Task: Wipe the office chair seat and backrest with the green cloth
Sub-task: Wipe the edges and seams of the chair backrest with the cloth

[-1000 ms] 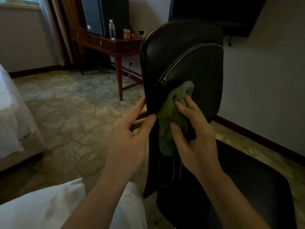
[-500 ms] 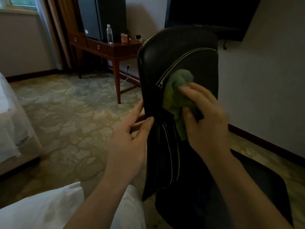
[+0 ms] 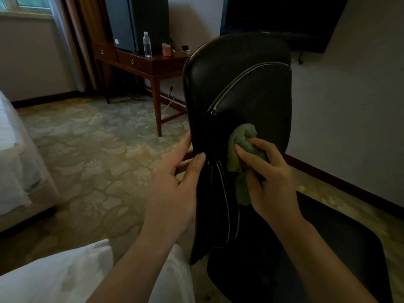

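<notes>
Right hand (image 3: 265,178) has the green cloth (image 3: 239,158) bunched in its fingers, pressed on the black office chair backrest (image 3: 251,88) around mid-height. Left hand (image 3: 175,182) pinches the backrest's left edge, thumb in front.

Floor: patterned carpet (image 3: 91,149), wall to wall. A bed (image 3: 13,154) stands on it at the left edge. A wooden desk stands on it against the far wall. A white cable (image 3: 168,104) trails onto the carpet under the desk.

Tabletop (image 3: 166,60): carries a tall black cabinet (image 3: 140,22), a clear bottle (image 3: 147,45) just beside it, a pink container (image 3: 166,49) and a small dark item (image 3: 185,48).

The chair (image 3: 240,84) stands at right; its base is hidden.
</notes>
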Demonstrator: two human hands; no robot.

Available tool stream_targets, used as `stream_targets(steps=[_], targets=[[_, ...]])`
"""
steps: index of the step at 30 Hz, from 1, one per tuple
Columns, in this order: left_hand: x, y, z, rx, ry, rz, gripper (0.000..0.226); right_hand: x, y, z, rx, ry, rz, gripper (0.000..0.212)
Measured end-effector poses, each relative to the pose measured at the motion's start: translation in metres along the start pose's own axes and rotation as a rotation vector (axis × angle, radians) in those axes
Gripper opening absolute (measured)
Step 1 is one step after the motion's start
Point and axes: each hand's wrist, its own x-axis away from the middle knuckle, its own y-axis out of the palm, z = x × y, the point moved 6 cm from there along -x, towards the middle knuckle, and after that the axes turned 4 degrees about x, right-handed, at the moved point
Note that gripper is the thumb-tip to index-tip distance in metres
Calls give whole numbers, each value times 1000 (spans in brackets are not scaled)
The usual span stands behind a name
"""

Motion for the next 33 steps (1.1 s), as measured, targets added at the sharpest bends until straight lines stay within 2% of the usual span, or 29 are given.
stream_targets(steps=[3,8,14,20,26,33], targets=[[1,0,0,-8,10,6,44,-5,-4,-3,35,-12,6,45],[-1,-2,-5,-13,-2,-33,50,-26,-5,-20,50,-50,25,44],[2,-5,-9,-136,2,-38,68,-5,8,-12,50,-68,71,34],[5,-4,-10,-143,15,-50,69,10,7,-4,65,-34,41,36],[10,0,-10,-133,15,-22,67,-14,1,-17,77,-31,105,38],[13,1,-10,-138,23,20,65,-4,9,-14,-24,-3,85,37]])
